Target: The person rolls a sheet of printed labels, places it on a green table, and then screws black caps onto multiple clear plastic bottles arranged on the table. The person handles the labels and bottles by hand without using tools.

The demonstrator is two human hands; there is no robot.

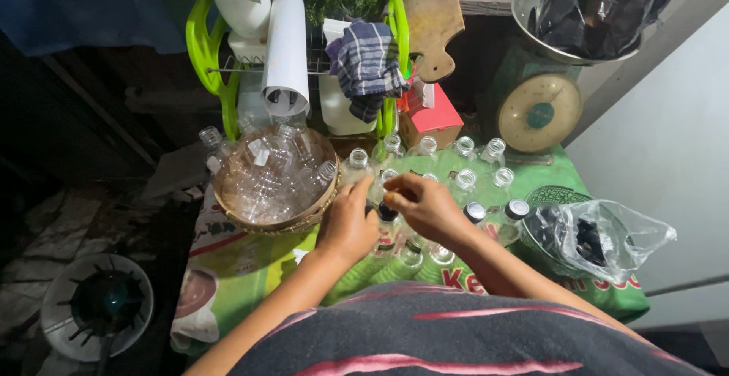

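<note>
A clear plastic bottle with a black cap (388, 213) is gripped low down by the left hand (348, 224), fingers curled tight around its body. Its cap is pinched from above by the right hand (425, 205), fingertips bunched together on it. The bottle is stood upright near the middle of the green-covered table (243, 270), in among other clear bottles. Just to the right, 2 capped bottles (495, 213) can be seen, and a plastic bag of black caps (600, 239) beside those. On the left, a woven basket (307, 213) is piled with empty bottles. Further back, uncapped bottles (463, 148) are lined up, then a green scale (539, 110).
</note>
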